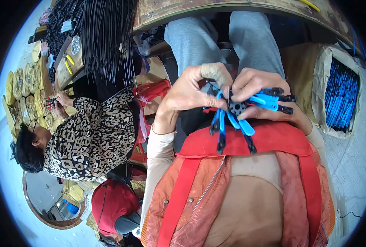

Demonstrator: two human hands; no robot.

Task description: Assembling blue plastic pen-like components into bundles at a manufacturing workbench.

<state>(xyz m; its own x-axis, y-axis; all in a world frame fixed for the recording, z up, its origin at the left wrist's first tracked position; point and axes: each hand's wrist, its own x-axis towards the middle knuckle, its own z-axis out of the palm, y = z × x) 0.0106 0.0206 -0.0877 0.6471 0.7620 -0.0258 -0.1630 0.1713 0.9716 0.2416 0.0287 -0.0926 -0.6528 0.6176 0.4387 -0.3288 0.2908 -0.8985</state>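
My left hand [193,91] is closed with thumb and fingers on a blue plastic arm [220,101] at the left of a small black round hub [237,108]. The hub has a ring of holes in its face. My right hand [257,84] is closed around the hub's right side, its thumb below and its fingers above. Several blue arms with black ends [247,131] fan out from the hub, some between my right fingers. A thin pin-like piece shows between my fingertips, too small to name. All of this is held above my lap, over a red apron [249,144].
A wooden table edge [183,13] runs along the top, with a yellow-handled tool [310,5] on it. At right, a lined box [321,88] holds many blue rods [342,99]. Long black rods [108,37] hang at upper left. A co-worker in a patterned top [92,140] sits left, near wrapped bundles [26,86].
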